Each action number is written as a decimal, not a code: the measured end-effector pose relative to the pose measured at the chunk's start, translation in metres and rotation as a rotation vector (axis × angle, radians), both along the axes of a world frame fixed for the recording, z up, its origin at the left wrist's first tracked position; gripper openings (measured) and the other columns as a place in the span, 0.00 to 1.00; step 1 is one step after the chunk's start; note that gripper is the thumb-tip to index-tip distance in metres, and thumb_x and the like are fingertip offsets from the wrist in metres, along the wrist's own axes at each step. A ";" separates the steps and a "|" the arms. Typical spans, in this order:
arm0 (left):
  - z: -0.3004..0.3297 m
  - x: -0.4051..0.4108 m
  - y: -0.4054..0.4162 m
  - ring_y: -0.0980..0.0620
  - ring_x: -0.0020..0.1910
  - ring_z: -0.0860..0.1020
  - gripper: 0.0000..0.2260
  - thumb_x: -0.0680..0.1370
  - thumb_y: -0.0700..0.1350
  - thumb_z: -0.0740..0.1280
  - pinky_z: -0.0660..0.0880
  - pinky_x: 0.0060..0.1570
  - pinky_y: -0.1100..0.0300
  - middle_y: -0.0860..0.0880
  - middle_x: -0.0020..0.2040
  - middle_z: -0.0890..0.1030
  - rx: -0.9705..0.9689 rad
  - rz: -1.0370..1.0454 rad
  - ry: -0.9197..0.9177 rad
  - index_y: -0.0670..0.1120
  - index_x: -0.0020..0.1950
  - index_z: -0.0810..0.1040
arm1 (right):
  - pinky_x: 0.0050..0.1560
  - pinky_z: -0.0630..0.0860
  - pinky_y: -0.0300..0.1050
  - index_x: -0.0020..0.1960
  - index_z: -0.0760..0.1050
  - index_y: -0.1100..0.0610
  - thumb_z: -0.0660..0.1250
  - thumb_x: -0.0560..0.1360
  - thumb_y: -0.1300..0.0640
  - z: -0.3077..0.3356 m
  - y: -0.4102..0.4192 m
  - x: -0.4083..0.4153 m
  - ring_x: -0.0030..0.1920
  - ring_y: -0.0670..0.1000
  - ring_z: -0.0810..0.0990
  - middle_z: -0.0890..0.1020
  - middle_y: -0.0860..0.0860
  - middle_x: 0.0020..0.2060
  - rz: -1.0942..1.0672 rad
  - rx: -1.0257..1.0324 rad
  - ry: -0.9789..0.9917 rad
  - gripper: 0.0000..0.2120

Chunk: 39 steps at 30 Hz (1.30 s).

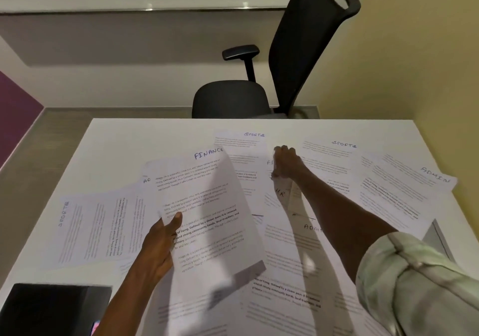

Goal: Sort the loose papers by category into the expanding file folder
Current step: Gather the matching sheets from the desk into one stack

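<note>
Toward the table's [116, 138] far edge, the right hand [286, 163] pinches another FINANCE-marked sheet [270, 166], while the left hand [160, 245] grips the FINANCE page [204, 206].

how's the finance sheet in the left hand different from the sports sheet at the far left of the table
The FINANCE sheet is lifted off the table, gripped by the left hand; the SPORTS sheet lies flat and untouched. FINANCE's heading reads roughly upright to the camera; SPORTS is turned sideways. Both are white printed pages with a handwritten blue heading.
</note>
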<state>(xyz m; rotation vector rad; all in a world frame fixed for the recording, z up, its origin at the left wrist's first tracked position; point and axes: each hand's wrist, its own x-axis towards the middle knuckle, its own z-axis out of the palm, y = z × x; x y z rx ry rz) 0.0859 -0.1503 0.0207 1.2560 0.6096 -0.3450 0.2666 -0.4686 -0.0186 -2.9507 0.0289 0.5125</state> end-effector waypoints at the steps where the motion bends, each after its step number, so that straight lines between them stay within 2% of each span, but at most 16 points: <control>1: -0.002 0.003 0.000 0.51 0.51 0.85 0.13 0.81 0.44 0.64 0.81 0.47 0.56 0.48 0.55 0.85 0.001 0.003 0.005 0.46 0.65 0.77 | 0.60 0.72 0.55 0.66 0.66 0.61 0.78 0.67 0.49 -0.003 -0.001 0.004 0.63 0.59 0.70 0.71 0.57 0.61 0.023 -0.044 0.015 0.35; 4: -0.008 0.012 0.000 0.46 0.58 0.82 0.17 0.80 0.45 0.65 0.74 0.63 0.44 0.45 0.60 0.83 -0.020 0.013 0.024 0.45 0.69 0.75 | 0.60 0.71 0.56 0.64 0.67 0.61 0.74 0.71 0.48 -0.010 -0.004 0.012 0.62 0.59 0.69 0.72 0.55 0.61 0.076 -0.129 -0.013 0.29; 6: -0.010 0.014 -0.002 0.44 0.60 0.81 0.18 0.80 0.45 0.65 0.71 0.67 0.40 0.44 0.61 0.82 -0.038 0.008 0.031 0.45 0.70 0.75 | 0.60 0.68 0.56 0.64 0.67 0.60 0.69 0.74 0.51 -0.009 -0.004 0.016 0.63 0.59 0.69 0.74 0.56 0.60 0.110 -0.140 -0.011 0.23; 9: -0.010 0.016 -0.006 0.45 0.59 0.82 0.16 0.80 0.45 0.65 0.72 0.65 0.42 0.44 0.61 0.82 -0.042 -0.003 0.019 0.46 0.68 0.75 | 0.62 0.66 0.55 0.64 0.69 0.57 0.67 0.75 0.52 -0.007 -0.003 0.018 0.64 0.59 0.67 0.76 0.55 0.60 0.134 -0.150 0.056 0.20; 13: -0.005 0.015 -0.007 0.43 0.59 0.81 0.17 0.81 0.44 0.64 0.72 0.65 0.39 0.44 0.61 0.82 -0.031 -0.006 0.016 0.45 0.69 0.75 | 0.61 0.68 0.54 0.60 0.74 0.57 0.73 0.71 0.48 -0.001 -0.003 0.014 0.63 0.59 0.69 0.77 0.54 0.57 0.126 -0.118 0.070 0.22; 15: 0.002 0.014 -0.007 0.43 0.59 0.82 0.17 0.81 0.44 0.64 0.73 0.64 0.38 0.43 0.61 0.82 -0.026 -0.006 0.020 0.44 0.69 0.75 | 0.54 0.72 0.50 0.57 0.76 0.58 0.74 0.70 0.50 0.005 -0.003 0.008 0.57 0.57 0.75 0.80 0.54 0.54 0.098 -0.002 0.019 0.20; 16: 0.005 0.013 -0.007 0.43 0.59 0.82 0.16 0.81 0.44 0.64 0.75 0.62 0.39 0.43 0.61 0.82 -0.027 -0.007 0.019 0.44 0.69 0.75 | 0.47 0.73 0.45 0.55 0.78 0.59 0.74 0.70 0.52 0.009 -0.002 0.005 0.50 0.56 0.77 0.82 0.54 0.52 0.088 0.061 -0.003 0.18; 18: 0.012 0.011 -0.008 0.43 0.58 0.82 0.15 0.81 0.44 0.63 0.78 0.58 0.42 0.42 0.61 0.82 -0.028 -0.008 0.008 0.44 0.68 0.76 | 0.36 0.67 0.39 0.50 0.78 0.61 0.74 0.70 0.55 0.019 0.001 -0.002 0.40 0.52 0.77 0.83 0.56 0.48 0.073 0.148 -0.016 0.13; 21: 0.023 0.008 -0.011 0.42 0.57 0.83 0.15 0.82 0.44 0.63 0.79 0.56 0.43 0.42 0.59 0.83 -0.034 -0.003 -0.004 0.43 0.67 0.76 | 0.31 0.63 0.36 0.46 0.77 0.58 0.75 0.71 0.56 0.039 0.006 -0.014 0.34 0.49 0.75 0.83 0.54 0.45 0.068 0.160 -0.030 0.09; 24: 0.034 0.004 -0.014 0.42 0.58 0.82 0.15 0.82 0.43 0.63 0.75 0.62 0.40 0.42 0.60 0.83 -0.049 0.004 -0.007 0.43 0.68 0.76 | 0.30 0.64 0.36 0.47 0.76 0.56 0.74 0.72 0.55 0.064 0.009 -0.027 0.32 0.47 0.74 0.81 0.51 0.42 0.055 0.141 -0.019 0.09; 27: 0.045 -0.002 -0.016 0.42 0.58 0.82 0.15 0.82 0.42 0.63 0.77 0.60 0.41 0.41 0.61 0.82 -0.052 0.001 -0.031 0.42 0.68 0.75 | 0.30 0.65 0.36 0.48 0.77 0.54 0.73 0.73 0.55 0.088 0.010 -0.038 0.32 0.47 0.74 0.82 0.51 0.45 0.045 0.119 -0.040 0.07; 31: 0.059 -0.012 -0.017 0.42 0.59 0.82 0.15 0.82 0.42 0.63 0.75 0.62 0.42 0.42 0.62 0.82 -0.038 -0.005 -0.068 0.42 0.69 0.75 | 0.39 0.70 0.39 0.56 0.79 0.57 0.74 0.72 0.55 0.126 0.006 -0.052 0.36 0.48 0.75 0.82 0.53 0.49 0.033 0.074 -0.081 0.14; 35: 0.073 -0.026 -0.019 0.42 0.57 0.83 0.14 0.82 0.41 0.63 0.79 0.57 0.44 0.42 0.60 0.82 -0.035 0.006 -0.087 0.43 0.68 0.75 | 0.39 0.71 0.41 0.55 0.80 0.58 0.76 0.71 0.56 0.159 -0.001 -0.072 0.38 0.51 0.77 0.83 0.55 0.48 0.049 0.054 -0.105 0.14; 39: 0.088 -0.043 -0.020 0.40 0.58 0.81 0.14 0.82 0.40 0.62 0.76 0.59 0.41 0.40 0.61 0.82 -0.041 0.007 -0.115 0.42 0.68 0.75 | 0.39 0.73 0.41 0.53 0.81 0.59 0.76 0.70 0.57 0.186 -0.009 -0.099 0.38 0.52 0.78 0.83 0.55 0.47 0.059 0.031 -0.172 0.13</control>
